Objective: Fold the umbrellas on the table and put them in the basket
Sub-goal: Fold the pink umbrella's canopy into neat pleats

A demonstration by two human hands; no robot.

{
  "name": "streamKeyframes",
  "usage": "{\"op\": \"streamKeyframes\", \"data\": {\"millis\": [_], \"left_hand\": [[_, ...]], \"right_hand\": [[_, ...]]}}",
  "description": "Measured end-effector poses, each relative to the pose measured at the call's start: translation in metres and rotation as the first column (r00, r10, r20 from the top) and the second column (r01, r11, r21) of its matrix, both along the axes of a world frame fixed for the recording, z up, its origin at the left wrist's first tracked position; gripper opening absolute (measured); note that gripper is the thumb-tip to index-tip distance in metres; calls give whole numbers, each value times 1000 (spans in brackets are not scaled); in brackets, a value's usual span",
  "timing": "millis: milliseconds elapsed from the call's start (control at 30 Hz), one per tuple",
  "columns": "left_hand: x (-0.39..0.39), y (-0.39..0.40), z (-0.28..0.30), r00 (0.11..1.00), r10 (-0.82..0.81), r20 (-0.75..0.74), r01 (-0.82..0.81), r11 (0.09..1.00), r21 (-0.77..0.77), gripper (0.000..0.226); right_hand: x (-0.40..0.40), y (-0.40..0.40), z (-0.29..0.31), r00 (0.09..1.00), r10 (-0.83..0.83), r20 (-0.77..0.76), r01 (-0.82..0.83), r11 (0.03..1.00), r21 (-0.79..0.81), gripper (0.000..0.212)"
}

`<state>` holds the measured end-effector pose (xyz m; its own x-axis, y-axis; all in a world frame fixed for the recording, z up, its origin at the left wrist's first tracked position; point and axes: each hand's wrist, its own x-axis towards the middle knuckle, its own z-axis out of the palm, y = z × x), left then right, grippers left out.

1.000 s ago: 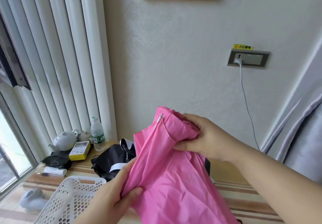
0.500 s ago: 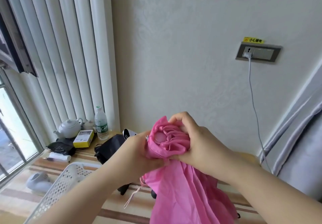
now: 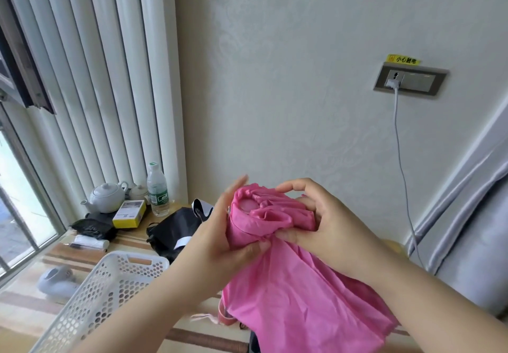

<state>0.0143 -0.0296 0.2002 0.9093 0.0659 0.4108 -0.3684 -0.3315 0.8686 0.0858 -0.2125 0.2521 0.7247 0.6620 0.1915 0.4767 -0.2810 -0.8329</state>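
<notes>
Head view is showing both hands, left hand and right hand, gripping the pink umbrella above the surface, bunching its cloth for the basket.

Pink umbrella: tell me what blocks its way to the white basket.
Nothing visible does. The pink umbrella is held by both hands, and the white basket sits open-topped just left below, with no object between them.

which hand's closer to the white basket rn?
Left. The left hand grips the pink umbrella just up and right of the white basket; the right hand holds the umbrella's far side, farther right.
</notes>
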Motion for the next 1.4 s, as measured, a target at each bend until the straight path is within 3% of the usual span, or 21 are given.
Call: {"op": "streamKeyframes", "data": {"millis": [67,133,233,300,367,467,533,633,767,933,1067,1233,1333,1400], "left_hand": [[-3,-2,2,998,33,52,-36,998,58,107],[-4,-3,5,991,70,117,-88,985,150,105],[-2,-2,10,977,61,206,-118,954,276,71],[-2,-1,9,978,41,203,-91,967,240,48],[-4,0,8,979,43,198,-80,979,185,44],[-6,3,4,978,57,201,-93,981,173,48],[-8,7,3,975,71,210,-108,980,166,54],[-12,11,2,963,83,256,-135,971,196,61],[-16,11,3,962,100,254,-160,960,229,82],[-18,7,3,969,89,231,-147,957,249,86],[-20,7,2,976,39,215,-90,968,234,84],[-24,8,3,972,51,230,-109,963,248,92],[-27,9,2,972,63,225,-116,966,231,95],[-28,9,2,969,70,236,-132,956,260,95]], "right_hand": [[0,1,-2,1000,-2,-20,3,1000,21,49],[-1,2,-5,1000,-6,-29,7,999,33,49],[-4,4,-11,1000,-3,-14,4,1000,18,49],[-6,4,-14,1000,2,-2,-2,1000,-4,49],[-7,2,-15,1000,21,-2,-21,999,-28,52],[-7,-3,-12,998,64,-11,-65,994,-92,61],[-7,-10,-8,999,39,26,-38,998,-54,63],[-10,-23,0,974,-79,211,69,996,54,38],[-27,-25,8,954,-70,291,87,995,-47,3],[-37,-18,10,966,-9,258,61,979,-193,15],[-25,-15,-1,960,112,257,-87,990,-108,14],[-23,-19,0,937,140,321,-138,990,-28,6],[-20,-26,11,971,89,221,-95,995,15,15],[-16,-27,16,964,23,266,-15,999,-32,12]]}}
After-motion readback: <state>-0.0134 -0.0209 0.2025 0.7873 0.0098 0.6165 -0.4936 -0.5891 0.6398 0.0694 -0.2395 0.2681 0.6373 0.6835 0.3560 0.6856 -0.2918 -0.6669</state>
